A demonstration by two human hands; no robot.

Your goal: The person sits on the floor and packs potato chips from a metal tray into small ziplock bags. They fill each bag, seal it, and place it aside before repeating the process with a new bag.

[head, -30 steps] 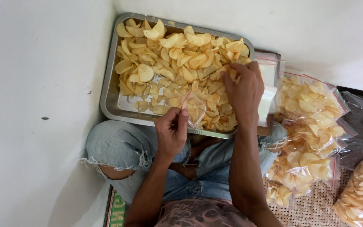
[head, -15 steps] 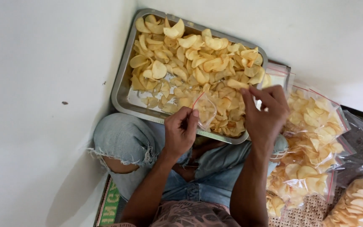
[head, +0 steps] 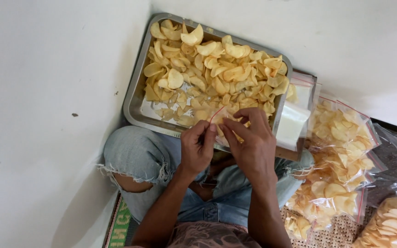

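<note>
Both hands together over the near edge of a metal tray [head: 133, 108] (full of yellow chips [head: 207, 73]). Left hand [head: 197, 149] and right hand [head: 252, 144] with fingers pinched on the red-lined top of a small clear bag [head: 220, 120] holding chips. Filled bags [head: 341, 160] piled just to the right. Torn jeans [head: 138, 158] below.

walls [head: 47, 92]: white, meet in corner | floor: woven mat [head: 327, 234] | light: soft
</note>
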